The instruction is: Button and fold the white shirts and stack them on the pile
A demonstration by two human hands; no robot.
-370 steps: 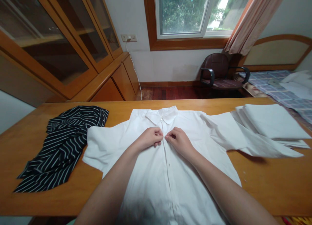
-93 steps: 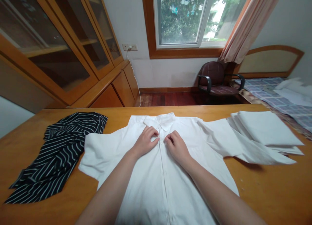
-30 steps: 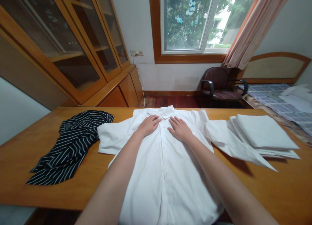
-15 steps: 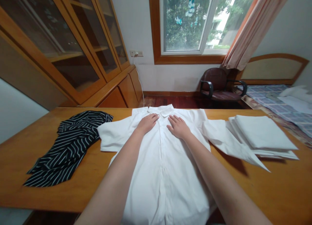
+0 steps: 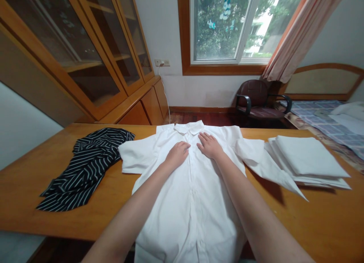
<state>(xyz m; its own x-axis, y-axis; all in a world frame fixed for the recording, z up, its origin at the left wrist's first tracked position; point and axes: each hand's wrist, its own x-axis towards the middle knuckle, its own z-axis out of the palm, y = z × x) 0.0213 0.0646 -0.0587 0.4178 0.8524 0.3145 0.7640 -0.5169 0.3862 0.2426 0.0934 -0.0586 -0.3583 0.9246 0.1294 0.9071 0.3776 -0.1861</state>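
A white short-sleeved shirt (image 5: 187, 202) lies face up and buttoned on the wooden table (image 5: 34, 202), its collar at the far edge. My left hand (image 5: 178, 155) rests flat on the chest just left of the button line, fingers stretched out. My right hand (image 5: 209, 145) lies flat on the other side, a little nearer the collar, fingers spread. Neither hand holds anything. The shirt's right sleeve (image 5: 264, 162) sticks out toward a pile of folded white cloth.
A crumpled black shirt with white stripes (image 5: 85, 172) lies at the table's left. A stack of folded white garments (image 5: 307, 160) sits at the right. Behind the table stand a glass-door cabinet (image 5: 85, 62), a dark armchair (image 5: 256, 101), a window and a bed (image 5: 335, 115).
My left hand has slid back toward me, down the shirt front from the collar. My right hand has stayed near the collar. Earlier both hands pinched at the button line; now they lie flat.
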